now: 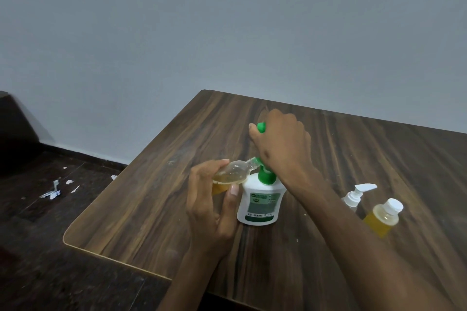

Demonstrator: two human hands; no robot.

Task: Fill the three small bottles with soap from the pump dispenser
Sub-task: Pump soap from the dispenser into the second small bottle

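Note:
A white soap dispenser [260,206] with a green pump [266,177] stands mid-table. My left hand [212,209] grips a small clear bottle [232,173], tilted on its side and partly filled with yellow soap, its mouth against the green nozzle. My right hand [280,144] bears down on the pump head with its heel. Its curled fingers hold a small green cap-like piece [261,127]. To the right stand a small bottle with a white pump top [352,199] and a small bottle of yellow soap with a white cap [384,219].
The dark wooden table [151,197] has a rounded left corner and a near edge at lower left. A grey wall rises behind it. Torn paper scraps [53,192] lie on the dark floor to the left.

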